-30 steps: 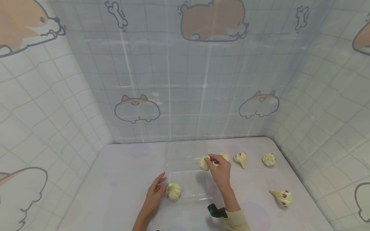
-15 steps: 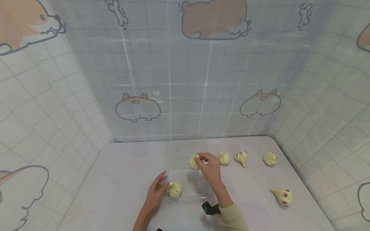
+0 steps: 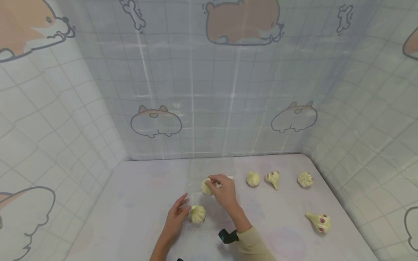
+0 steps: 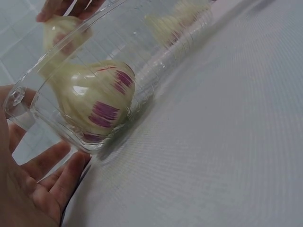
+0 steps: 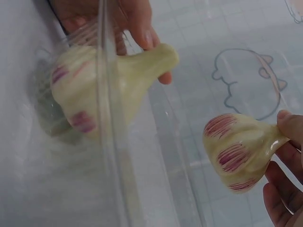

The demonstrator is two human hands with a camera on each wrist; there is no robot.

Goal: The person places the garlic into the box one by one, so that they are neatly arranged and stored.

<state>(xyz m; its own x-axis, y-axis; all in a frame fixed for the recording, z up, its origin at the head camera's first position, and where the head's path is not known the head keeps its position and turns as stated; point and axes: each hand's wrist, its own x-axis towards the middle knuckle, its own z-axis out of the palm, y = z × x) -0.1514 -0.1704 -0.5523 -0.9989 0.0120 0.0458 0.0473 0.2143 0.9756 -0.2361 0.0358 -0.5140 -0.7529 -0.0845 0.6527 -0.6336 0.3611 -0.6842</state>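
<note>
A clear plastic box [image 3: 217, 215] with its lid [image 3: 212, 165] folded back lies on the table. One garlic bulb [image 3: 197, 214] with purple marks sits in the box's left end. My left hand [image 3: 174, 219] rests at that end, fingers relaxed and touching the clear wall in the left wrist view. Above the box, near the lid side, my right hand [image 3: 224, 192] pinches a second garlic bulb [image 3: 207, 187] by its stem. In the right wrist view this held bulb [image 5: 244, 151] hangs outside the near wall's outline, its stem between thumb and fingers.
To the right of the box lie a round bulb [image 3: 253, 179], a bulb with its stem toward the front [image 3: 272, 179], another near the right edge [image 3: 305, 179], and one lower down [image 3: 319, 222]. Patterned sheets [image 3: 209, 90] enclose the table at the back and sides.
My right hand has moved left with the pinched bulb, from the box's right side to above its left half. The round bulb behind it has come into full view. My left hand has stayed put.
</note>
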